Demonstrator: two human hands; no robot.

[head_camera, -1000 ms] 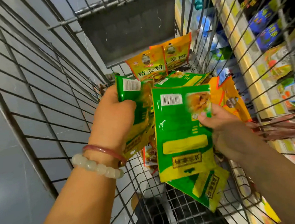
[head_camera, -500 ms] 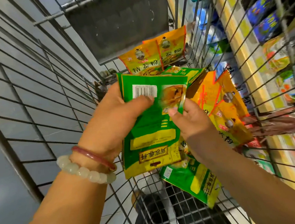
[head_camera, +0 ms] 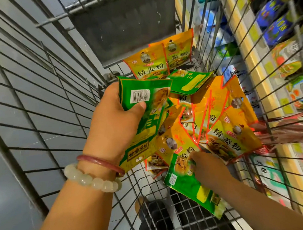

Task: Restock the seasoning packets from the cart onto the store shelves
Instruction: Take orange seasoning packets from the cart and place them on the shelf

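So basically the view looks straight down into a wire cart (head_camera: 43,112) with both arms reaching in. The left hand (head_camera: 115,121), sitting around the middle of the frame, is clamped on a stack of green seasoning packets (head_camera: 143,115), thumb pressed across the front just under the white barcode label, fingers wrapped behind. The stack hangs down toward the wrist, which has a white bead bracelet (head_camera: 92,179) and a thin reddish bangle (head_camera: 100,162) on it.

Lower right of centre, the right hand (head_camera: 209,166) is down in the cart with its fingertips pinching the top edge of another green packet (head_camera: 192,186), which lies tilted against the wire floor toward the bottom of the frame. That one's a bit blurry, so I can't read the print.

Between and above the hands there's a loose pile of yellow-orange packets (head_camera: 226,127) fanned out in the right half of the cart, overlapping each other, plus two more orange ones (head_camera: 161,59) standing against the far end near top centre. One more green packet (head_camera: 189,81) lies flat just below those.

Along the right edge, through the cart wires, you can see the store shelves (head_camera: 275,38) with colourful stock and yellow price strips.
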